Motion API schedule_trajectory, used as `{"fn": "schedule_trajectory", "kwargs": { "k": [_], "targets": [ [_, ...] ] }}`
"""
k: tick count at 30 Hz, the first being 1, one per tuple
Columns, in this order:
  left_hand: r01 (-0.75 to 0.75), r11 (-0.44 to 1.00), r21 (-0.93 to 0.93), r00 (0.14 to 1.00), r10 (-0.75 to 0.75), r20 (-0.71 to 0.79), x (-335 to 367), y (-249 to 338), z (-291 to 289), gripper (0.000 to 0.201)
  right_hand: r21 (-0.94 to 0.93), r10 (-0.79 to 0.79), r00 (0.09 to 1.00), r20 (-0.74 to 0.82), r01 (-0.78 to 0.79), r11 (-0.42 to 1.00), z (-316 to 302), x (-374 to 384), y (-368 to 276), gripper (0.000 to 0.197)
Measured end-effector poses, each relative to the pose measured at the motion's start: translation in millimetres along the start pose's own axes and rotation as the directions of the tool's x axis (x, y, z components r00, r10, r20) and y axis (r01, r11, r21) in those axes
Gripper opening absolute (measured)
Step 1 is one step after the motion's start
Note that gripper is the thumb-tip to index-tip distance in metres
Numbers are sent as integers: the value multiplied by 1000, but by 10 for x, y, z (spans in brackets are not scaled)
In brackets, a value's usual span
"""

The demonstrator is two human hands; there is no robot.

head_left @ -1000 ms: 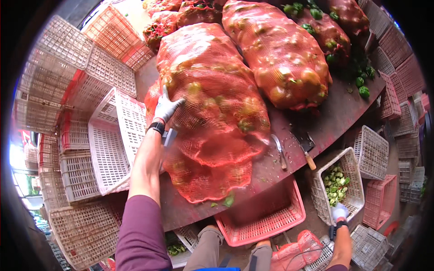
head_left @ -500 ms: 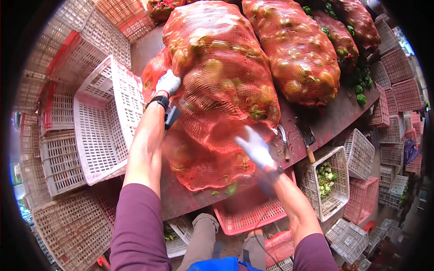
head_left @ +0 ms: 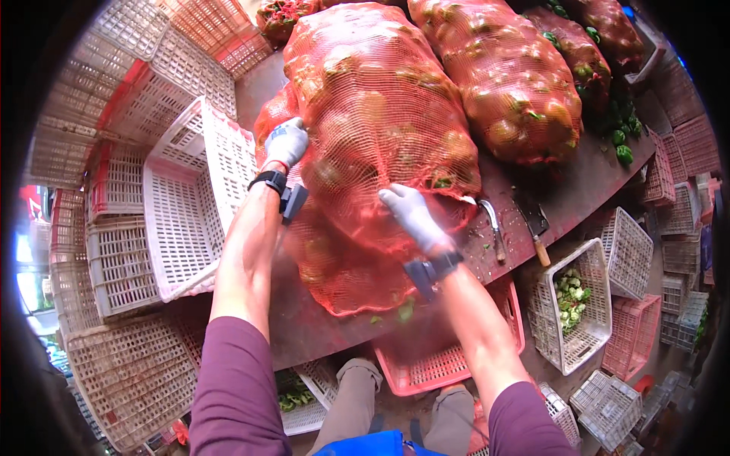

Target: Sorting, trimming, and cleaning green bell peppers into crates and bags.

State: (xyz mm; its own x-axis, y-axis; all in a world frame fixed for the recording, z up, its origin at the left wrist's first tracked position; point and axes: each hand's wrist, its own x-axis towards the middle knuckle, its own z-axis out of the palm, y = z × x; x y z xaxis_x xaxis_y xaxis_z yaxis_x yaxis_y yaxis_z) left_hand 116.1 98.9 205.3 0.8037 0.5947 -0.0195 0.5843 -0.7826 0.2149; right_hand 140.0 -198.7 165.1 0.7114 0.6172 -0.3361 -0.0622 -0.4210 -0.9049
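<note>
A large red mesh sack [head_left: 380, 99], bulging with round greenish-yellow vegetables, lies across the table in front of me. My left hand [head_left: 287, 142], in a whitish glove, is closed on the netting at the sack's left side. Lower down, the gloved fingers of my right hand [head_left: 411, 216] pinch the netting near the sack's near end, and folds in the mesh run up from them. Under this sack, another red mesh sack [head_left: 342, 285] spreads toward the table's near edge. Each wrist wears a dark strapped device.
A hooked knife [head_left: 498, 242] and a cleaver [head_left: 537, 226] lie on the table [head_left: 566, 194] to the right. Another full mesh sack [head_left: 517, 91] rests beyond them. A white crate [head_left: 182, 213] leans at the left; a red crate [head_left: 426, 372] and a crate of cut greens [head_left: 601, 334] stand below the edge.
My right hand has moved left and up from the sack's near end onto its netting, and its fingers have closed. My left hand keeps its hold. The whole view has shifted slightly.
</note>
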Motion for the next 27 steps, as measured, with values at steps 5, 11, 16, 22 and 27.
{"fn": "schedule_trajectory", "kwargs": {
  "k": [5, 11, 16, 22, 27],
  "targets": [
    [24, 977, -212, 1000, -22, 16, -105, -104, -233, 21, 658, -249, 967, 58, 150, 738, -761, -814, -686, 20],
    [-48, 945, -325, 997, 63, 36, -856, 592, -317, 16, 571, -104, 992, 77, 42, 820, -1504, -1591, -364, 27],
    [46, 899, -435, 984, 33, 174, -1485, 819, -19, 14, 519, 50, 996, -73, -5, 855, -1751, -1848, 470, 22],
    [333, 627, -704, 942, -247, 226, -1166, 87, 426, 16, -98, -381, 906, -183, 369, 924, -624, -801, 125, 19],
    [327, 360, -873, 901, -396, 174, -1027, -201, 456, 18, -498, -526, 814, -245, 360, 789, 176, -571, -201, 62]
  ]
}}
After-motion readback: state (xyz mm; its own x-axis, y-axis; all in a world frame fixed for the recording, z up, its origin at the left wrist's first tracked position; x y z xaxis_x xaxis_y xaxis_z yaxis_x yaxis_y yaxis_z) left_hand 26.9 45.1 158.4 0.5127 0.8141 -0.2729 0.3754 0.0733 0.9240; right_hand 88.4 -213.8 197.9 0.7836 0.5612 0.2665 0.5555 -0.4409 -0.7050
